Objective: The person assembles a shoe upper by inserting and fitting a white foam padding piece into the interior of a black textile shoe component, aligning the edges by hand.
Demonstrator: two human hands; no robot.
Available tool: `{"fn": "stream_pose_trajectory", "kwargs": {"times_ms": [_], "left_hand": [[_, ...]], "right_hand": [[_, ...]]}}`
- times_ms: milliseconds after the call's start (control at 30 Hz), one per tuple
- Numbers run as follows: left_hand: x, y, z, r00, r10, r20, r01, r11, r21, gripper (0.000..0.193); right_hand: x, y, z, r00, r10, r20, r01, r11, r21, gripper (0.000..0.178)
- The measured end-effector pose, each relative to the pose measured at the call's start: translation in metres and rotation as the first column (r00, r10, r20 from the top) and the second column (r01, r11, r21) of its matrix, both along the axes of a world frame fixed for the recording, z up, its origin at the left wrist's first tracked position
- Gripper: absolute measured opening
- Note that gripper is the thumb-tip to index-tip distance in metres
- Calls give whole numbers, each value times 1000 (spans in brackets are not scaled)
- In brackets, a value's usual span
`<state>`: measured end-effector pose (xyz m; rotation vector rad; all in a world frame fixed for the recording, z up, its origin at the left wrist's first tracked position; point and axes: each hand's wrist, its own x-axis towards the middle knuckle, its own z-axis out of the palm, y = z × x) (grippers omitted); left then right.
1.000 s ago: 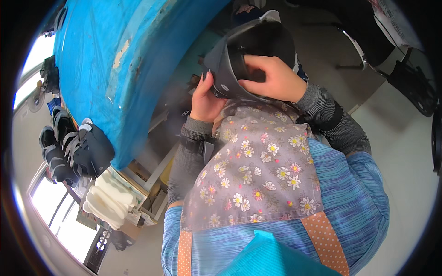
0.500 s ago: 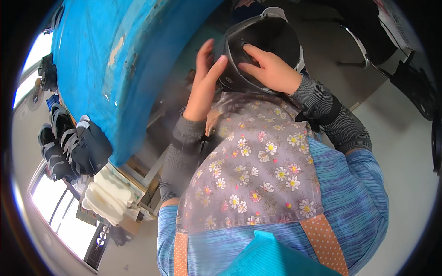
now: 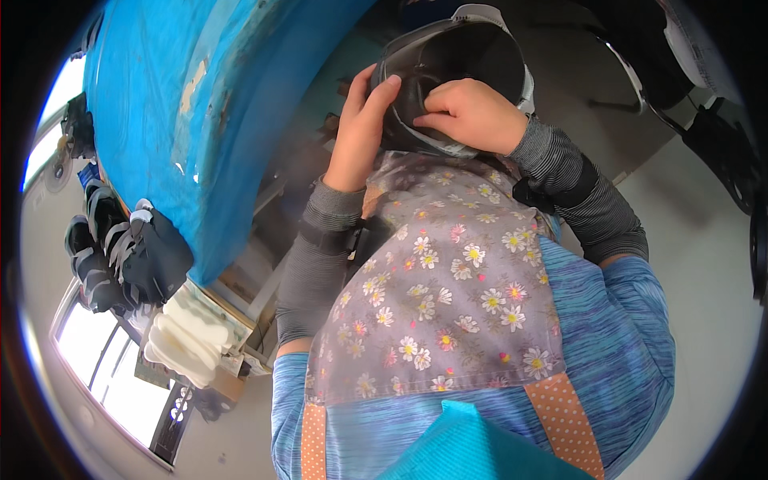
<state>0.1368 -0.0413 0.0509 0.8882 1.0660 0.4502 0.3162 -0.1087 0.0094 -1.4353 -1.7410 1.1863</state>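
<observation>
Both hands hold 1 dark shoe upper (image 3: 456,64) in front of the chest, just above the top edge of the flowered apron (image 3: 448,296). The upper is black, with its opening facing the camera and a pale grey edge visible along its far and right sides.

Left hand (image 3: 360,132): the palm lies flat against the left outer side of the upper. The fingers (image 3: 382,90) are curled over the left rim, close together, pressing on the material.

Right hand (image 3: 472,116): it rests on the near rim of the upper. The fingers (image 3: 432,100) are bent and bunched, gripping the front edge; the tips are partly hidden inside the opening, so their exact hold there cannot be told.

Both forearms wear grey ribbed sleeves (image 3: 320,248) with dark bands.

Surroundings: a worktop covered in blue sheet (image 3: 200,120) stands to the person's left, well apart from the upper. At its near corner lie several dark shoe pieces (image 3: 120,256) and, beside them, a stack of white soles (image 3: 188,340). A bright window (image 3: 96,368) is at the lower left.
</observation>
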Motion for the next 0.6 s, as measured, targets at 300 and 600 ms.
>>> {"fn": "stream_pose_trajectory", "kwargs": {"times_ms": [300,600], "left_hand": [[-4,-5,-8,967,-205,-149,228,960,163,51],[-9,1,-20,1000,-7,0,7,1000,-10,50]], "right_hand": [[0,14,-21,735,-496,-463,149,784,-603,19],[7,17,3,670,-471,-574,-28,756,-654,33]]}}
